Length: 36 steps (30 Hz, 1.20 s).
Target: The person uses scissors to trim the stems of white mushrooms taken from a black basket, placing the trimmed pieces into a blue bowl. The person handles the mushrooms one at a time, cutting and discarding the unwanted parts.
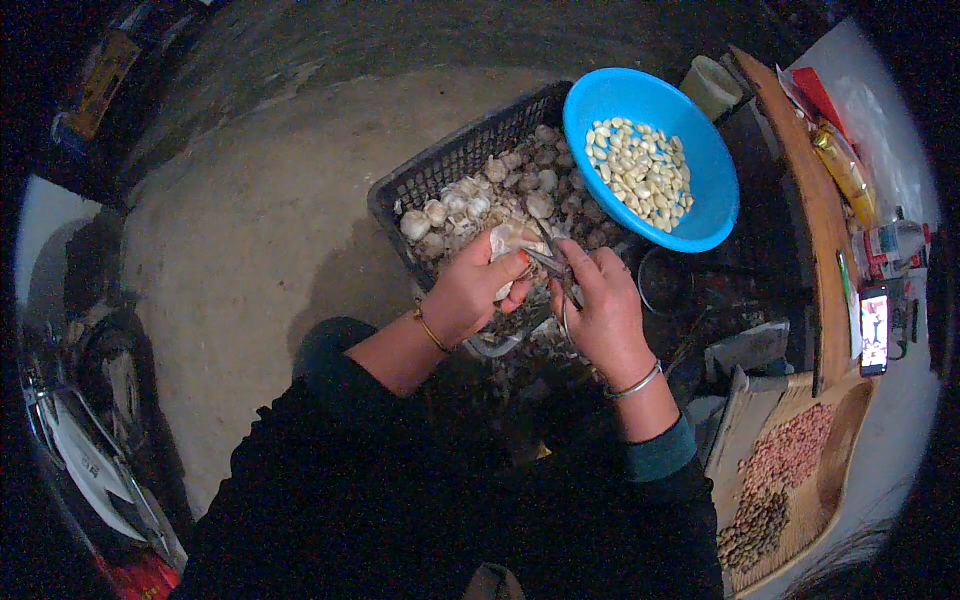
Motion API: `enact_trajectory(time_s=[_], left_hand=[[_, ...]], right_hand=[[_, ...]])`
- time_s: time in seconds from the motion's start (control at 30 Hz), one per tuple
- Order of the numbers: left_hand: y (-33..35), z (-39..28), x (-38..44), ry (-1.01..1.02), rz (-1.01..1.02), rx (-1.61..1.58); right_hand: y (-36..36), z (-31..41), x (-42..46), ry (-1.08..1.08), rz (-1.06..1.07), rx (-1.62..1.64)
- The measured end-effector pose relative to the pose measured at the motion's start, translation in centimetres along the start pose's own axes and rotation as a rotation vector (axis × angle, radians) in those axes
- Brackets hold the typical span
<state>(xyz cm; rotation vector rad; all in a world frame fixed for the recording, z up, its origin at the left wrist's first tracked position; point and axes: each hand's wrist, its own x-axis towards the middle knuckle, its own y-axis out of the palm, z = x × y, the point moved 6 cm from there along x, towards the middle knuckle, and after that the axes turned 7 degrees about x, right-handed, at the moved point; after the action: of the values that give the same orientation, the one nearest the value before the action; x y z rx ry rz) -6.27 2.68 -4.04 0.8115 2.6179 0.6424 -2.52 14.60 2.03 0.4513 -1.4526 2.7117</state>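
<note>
My left hand [469, 285] holds a garlic bulb [508, 238] with papery skin, above the near part of a black plastic crate [469, 129]. In my right hand [606, 311] is a pair of metal scissors [553, 264], its blades against the garlic. My fingers partly hide the bulb and the scissors' handles. Whole garlic bulbs [416, 223] and loose skins fill much of the crate. A blue plastic basin [712, 191] rests over the crate's far right side, with peeled garlic cloves [641, 172] inside.
A wooden table edge [814, 217] runs along the right, bearing a lit phone [874, 330] and a plastic bottle [896, 240]. Below it, a woven tray [814, 517] holds pink and dark kernels. A pale bucket [711, 88] stands behind the basin. Concrete floor [240, 247] spreads leftward.
</note>
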Motion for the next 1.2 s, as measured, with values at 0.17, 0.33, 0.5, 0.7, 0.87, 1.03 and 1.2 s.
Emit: enact_trajectory(time_s=[0.17, 0.33, 0.5, 0.7, 0.87, 1.03, 1.2], left_hand=[[0.2, -0.1, -0.1, 0.013, 0.017, -0.055], [-0.3, 0.2, -0.5, -0.071, -0.094, -0.025], [-0.8, -0.5, -0.9, 0.023, -0.061, 0.194], [-1.4, 0.2, -1.2, -0.090, -0.056, 0.062], [-0.8, -0.5, -1.1, -0.030, 0.013, 0.019], [-0.6, -0.8, -1.3, -0.032, -0.049, -0.022], [-1.1, -0.2, -1.1, -0.080, -0.003, 0.021]], right_hand=[[0.0, 0.6, 0.2, -0.024, 0.005, -0.028], [0.3, 0.8, -0.1, -0.045, 0.000, -0.038], [0.4, 1.2, -0.3, -0.032, 0.007, -0.045], [1.2, 0.5, -0.6, -0.018, 0.003, 0.122], [2.1, -0.6, -0.8, 0.251, 0.303, 0.594], [0.4, 0.8, 0.0, -0.003, 0.059, 0.174], [0.3, 1.0, -0.1, -0.077, 0.036, 0.023]])
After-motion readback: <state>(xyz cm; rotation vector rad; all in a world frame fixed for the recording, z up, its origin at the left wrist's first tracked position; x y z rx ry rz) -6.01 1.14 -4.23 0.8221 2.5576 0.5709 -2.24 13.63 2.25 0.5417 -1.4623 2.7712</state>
